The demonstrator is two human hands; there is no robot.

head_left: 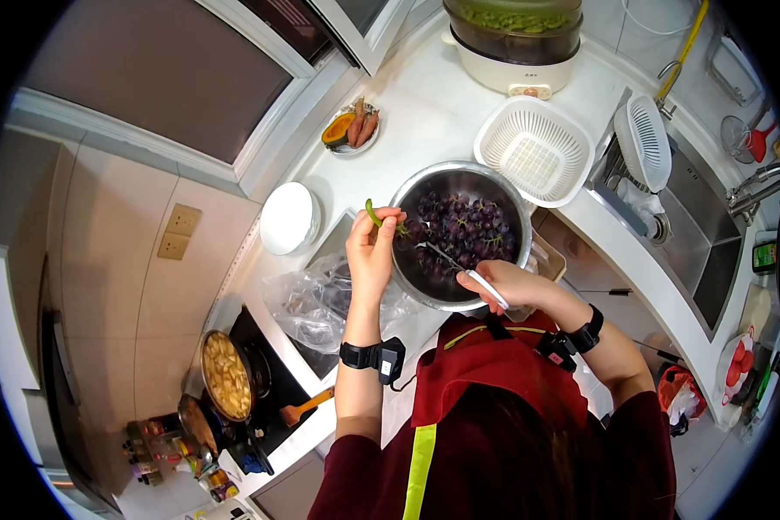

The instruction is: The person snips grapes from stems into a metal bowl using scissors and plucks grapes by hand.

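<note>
Dark purple grapes (472, 227) fill much of a round steel bowl (522, 195) in front of me. My left hand (371, 247) is over the bowl's left rim, pinching a green grape stem (372, 212) whose lower end has grapes on it inside the bowl. White-handled scissors (487, 290) are in my right hand (503, 284) at the bowl's lower right. Their blades reach in among the grapes toward the held stem. Whether the blades are apart I cannot make out.
A white plastic basket (537, 147) stands beyond the bowl, near the sink (698, 217). Clear plastic bags (312, 299) lie left of the bowl. White bowls (288, 218), a plate of pumpkin and sweet potatoes (352, 128), and a steamer (516, 65) stand farther off. A full pan (226, 374) sits on the stove.
</note>
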